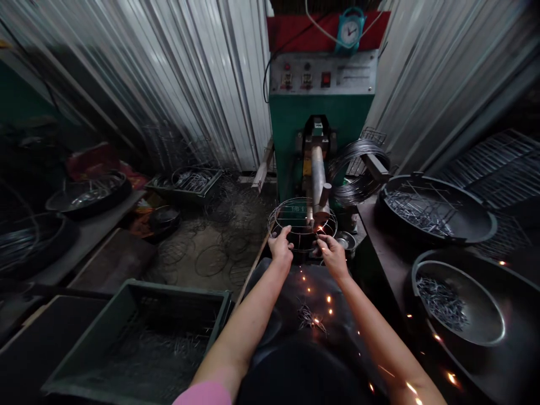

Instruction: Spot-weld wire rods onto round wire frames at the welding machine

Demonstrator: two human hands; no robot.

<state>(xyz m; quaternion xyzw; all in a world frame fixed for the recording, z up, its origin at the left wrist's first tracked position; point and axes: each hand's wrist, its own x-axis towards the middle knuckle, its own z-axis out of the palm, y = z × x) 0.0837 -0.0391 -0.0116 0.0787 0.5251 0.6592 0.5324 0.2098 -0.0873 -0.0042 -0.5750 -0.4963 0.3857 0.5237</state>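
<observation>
A round wire basket frame sits at the electrode tip of a green spot welder. My left hand grips its near left rim, thumb pointing up. At the near right side, close under the electrode, my right hand is closed, fingertips pinched on what looks like a short piece of wire. A bright glow shows at the weld point, and sparks fly down toward me. On the dark apron over my lap lies a small heap of short wire pieces.
Right of me stand a large black pan with wire pieces and a metal bowl holding more. A wire coil hangs beside the welder. At left are a green crate and wire rings on the floor.
</observation>
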